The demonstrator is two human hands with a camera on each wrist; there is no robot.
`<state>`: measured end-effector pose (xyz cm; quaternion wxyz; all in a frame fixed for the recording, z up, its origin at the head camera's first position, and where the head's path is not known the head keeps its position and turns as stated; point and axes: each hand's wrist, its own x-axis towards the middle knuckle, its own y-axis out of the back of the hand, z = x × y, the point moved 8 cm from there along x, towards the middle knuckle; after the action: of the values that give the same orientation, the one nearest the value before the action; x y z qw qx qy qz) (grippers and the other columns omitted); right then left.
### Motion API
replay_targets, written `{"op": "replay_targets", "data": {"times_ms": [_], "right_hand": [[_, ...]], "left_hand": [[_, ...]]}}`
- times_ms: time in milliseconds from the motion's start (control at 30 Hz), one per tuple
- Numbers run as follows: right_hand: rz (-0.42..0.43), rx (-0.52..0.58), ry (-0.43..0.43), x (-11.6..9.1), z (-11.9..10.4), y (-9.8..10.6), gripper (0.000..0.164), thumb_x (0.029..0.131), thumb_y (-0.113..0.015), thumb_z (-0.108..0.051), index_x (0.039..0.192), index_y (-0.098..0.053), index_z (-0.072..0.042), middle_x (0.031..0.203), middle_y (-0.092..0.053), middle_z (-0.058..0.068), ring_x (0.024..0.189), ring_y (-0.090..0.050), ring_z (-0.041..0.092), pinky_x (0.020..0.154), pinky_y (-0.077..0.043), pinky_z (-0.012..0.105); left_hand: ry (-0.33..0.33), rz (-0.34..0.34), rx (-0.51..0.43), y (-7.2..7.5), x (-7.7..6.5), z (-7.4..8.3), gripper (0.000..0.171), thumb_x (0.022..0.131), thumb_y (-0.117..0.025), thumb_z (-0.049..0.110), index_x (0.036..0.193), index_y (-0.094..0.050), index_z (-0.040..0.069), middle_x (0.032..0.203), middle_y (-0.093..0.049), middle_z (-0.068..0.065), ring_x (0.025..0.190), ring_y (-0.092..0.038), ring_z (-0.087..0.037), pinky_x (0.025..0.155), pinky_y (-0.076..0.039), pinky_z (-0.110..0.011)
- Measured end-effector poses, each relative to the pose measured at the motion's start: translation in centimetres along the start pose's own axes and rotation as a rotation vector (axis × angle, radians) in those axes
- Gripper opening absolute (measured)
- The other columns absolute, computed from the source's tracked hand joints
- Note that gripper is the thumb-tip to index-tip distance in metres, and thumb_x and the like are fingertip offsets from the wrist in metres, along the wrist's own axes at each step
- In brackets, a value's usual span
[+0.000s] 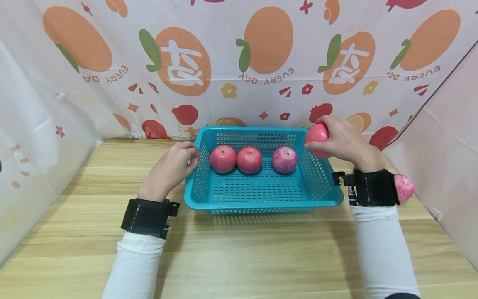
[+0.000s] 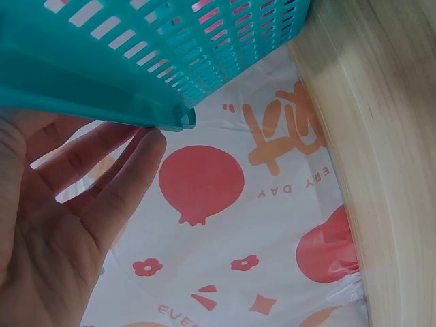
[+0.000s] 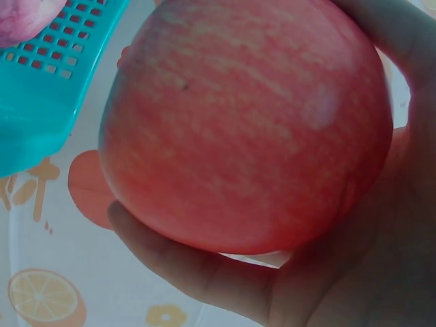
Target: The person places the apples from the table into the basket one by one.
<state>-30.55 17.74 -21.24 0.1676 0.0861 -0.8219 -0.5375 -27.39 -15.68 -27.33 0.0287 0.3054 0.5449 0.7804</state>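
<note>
A blue plastic basket (image 1: 261, 205) with slotted walls stands on the table. Inside, two red apples (image 1: 249, 160) sit side by side, and a purplish streaked apple (image 1: 284, 160) lies to their right. My right hand (image 1: 341, 139) grips a red apple (image 1: 316, 135) above the basket's right end; in the right wrist view, fingers and thumb wrap around this apple (image 3: 245, 129). At the left end, my left hand (image 1: 171, 166) holds the basket's rim, its fingertips against the rim's underside in the left wrist view.
Partly hidden behind the right wrist strap, another pinkish streaked apple (image 1: 405, 187) rests on the wooden table (image 1: 261, 257). A white fruit-print cloth (image 1: 231, 54) hangs right behind the basket and along both sides of the table.
</note>
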Motion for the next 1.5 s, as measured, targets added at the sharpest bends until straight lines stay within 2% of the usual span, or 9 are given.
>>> {"op": "replay_targets", "data": {"times_ms": [700, 933, 1500], "right_hand": [[-0.031, 0.017, 0.012, 0.7, -1.6, -1.2, 0.066, 0.071, -0.07, -0.044, 0.12, -0.044, -0.008, 0.107, -0.049, 0.013, 0.097, -0.042, 0.03, 0.068, -0.052, 0.05], [-0.037, 0.023, 0.034, 1.0, -2.3, -1.4, 0.06, 0.071, -0.069, -0.047, 0.115, -0.046, -0.012, 0.104, -0.05, 0.01, 0.095, -0.042, 0.027, 0.067, -0.051, 0.047], [-0.051, 0.036, 0.059, 1.5, -3.6, -2.1, 0.055, 0.07, -0.071, -0.043, 0.11, -0.047, -0.015, 0.102, -0.05, 0.006, 0.095, -0.042, 0.025, 0.066, -0.052, 0.044]], "left_hand": [[0.014, -0.02, -0.008, -0.1, 0.0, 0.1, 0.02, 0.076, -0.069, 0.005, 0.093, -0.065, -0.004, 0.096, -0.06, -0.016, 0.091, -0.052, -0.029, 0.077, -0.053, -0.045], [0.017, -0.027, -0.009, -0.1, 0.0, 0.1, 0.019, 0.077, -0.068, 0.004, 0.094, -0.065, -0.004, 0.097, -0.06, -0.017, 0.091, -0.051, -0.03, 0.078, -0.052, -0.045], [0.021, -0.024, -0.012, -0.1, -0.1, 0.0, 0.019, 0.076, -0.069, 0.005, 0.093, -0.065, -0.004, 0.097, -0.059, -0.017, 0.092, -0.052, -0.029, 0.077, -0.053, -0.045]]}}
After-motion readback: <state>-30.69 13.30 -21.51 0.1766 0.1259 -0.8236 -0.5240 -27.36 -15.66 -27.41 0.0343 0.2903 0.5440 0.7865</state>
